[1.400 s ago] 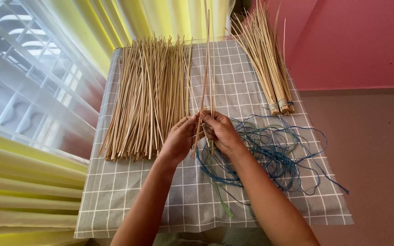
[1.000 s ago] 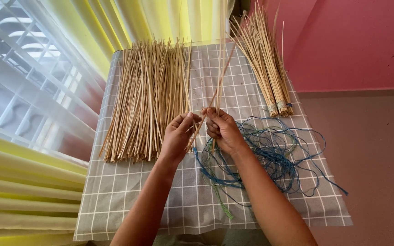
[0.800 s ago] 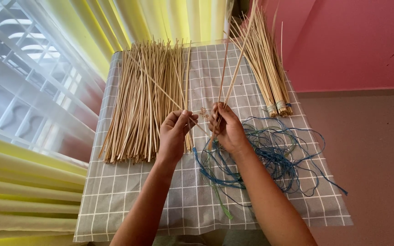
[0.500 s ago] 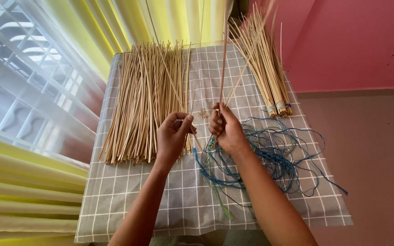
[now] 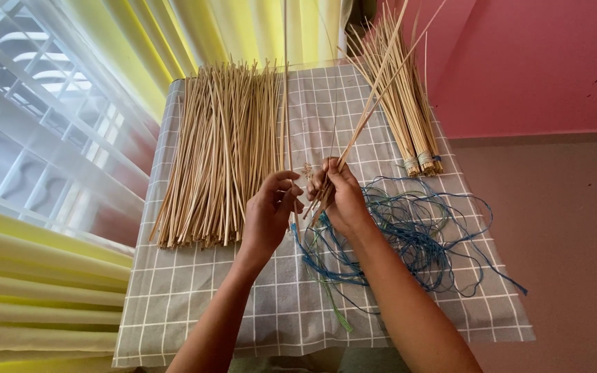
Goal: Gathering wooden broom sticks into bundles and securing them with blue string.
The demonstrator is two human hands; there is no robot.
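The right hand (image 5: 340, 197) pinches a few thin sticks (image 5: 371, 103) at their lower ends, fingers closed round them, and the sticks run up and away toward one o'clock, long axis nearly upright and leaning right, their tips crossing above the bundle (image 5: 409, 117) at the far right. The left hand (image 5: 269, 214) sits just beside it at nine o'clock, fingers curled with thumb and forefinger pressed on a single stick (image 5: 286, 83) that stands almost straight toward twelve o'clock. The two hands nearly touch at the sticks' bases, where a small knot of fibre shows between them; whether thread is already wound there I cannot tell. A loose pile (image 5: 222, 152) of the same pale sticks lies fanned at ten to eleven o'clock of the left hand, lengthwise away from the person, nearer that hand than the right. The tied bundle lies at one o'clock, its bound end toward the right hand. Blue string (image 5: 423, 235) sprawls in loops at three to four o'clock, touching the right wrist. All rests on a grey checked cloth (image 5: 195, 318) over the counter; no containers are in view.
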